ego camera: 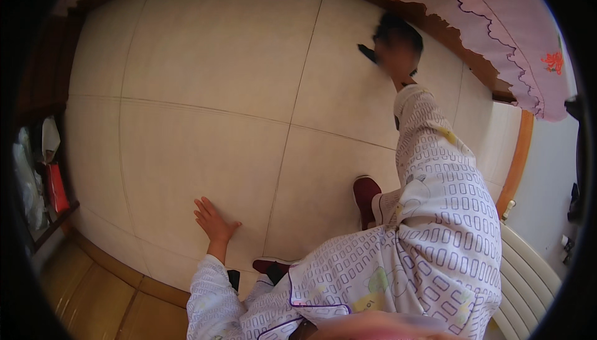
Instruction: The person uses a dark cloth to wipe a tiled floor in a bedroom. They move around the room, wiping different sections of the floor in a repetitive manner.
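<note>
My left hand [214, 222] is spread above the pale tiled floor [200, 153] at lower left, with nothing in it. At upper right my right hand [395, 55] is stretched far out and blurred. It is closed on a black object [405, 25], whose kind the blur hides; a narrow black part juts out to the left of the hand. Both are close to the foot of furniture draped with a pink scalloped cloth [494, 23]. Dark red shoes [366, 198] with pale edges are on my feet, below patterned white sleeves and trousers.
A cream slatted chair back or rail [522, 274] stands at lower right, beside a wooden edge [515, 163]. Brown panelled furniture [93, 288] is at lower left. Plastic bags [29, 181] and a red box [57, 188] are on the left. Dark wood borders the floor's far side.
</note>
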